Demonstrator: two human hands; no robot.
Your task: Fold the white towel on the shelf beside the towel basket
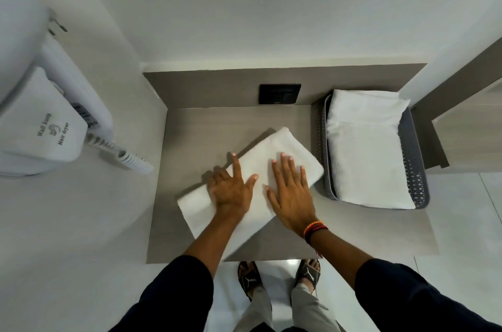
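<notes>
Soft cloth towel (pixel 260 168) — matt wood-look shelf (pixel 206 125), perforated plastic basket (pixel 415 168)

towel (pixel 255 168): white | basket (pixel 413 158): grey, diamond lattice | shelf (pixel 206 125): grey-brown | wristband (pixel 315 229): red-orange

We wear dark navy sleeves pushed up to the forearms, leaving both hands bare. Our right hand (pixel 292 190) has a band of red, orange and black threads (pixel 315 230) around the wrist; our left hand (pixel 231 190) wears nothing. Below, we have light grey trousers (pixel 309 307) and black slide sandals (pixel 250 278) marked with a pale leaping-cat logo.
</notes>
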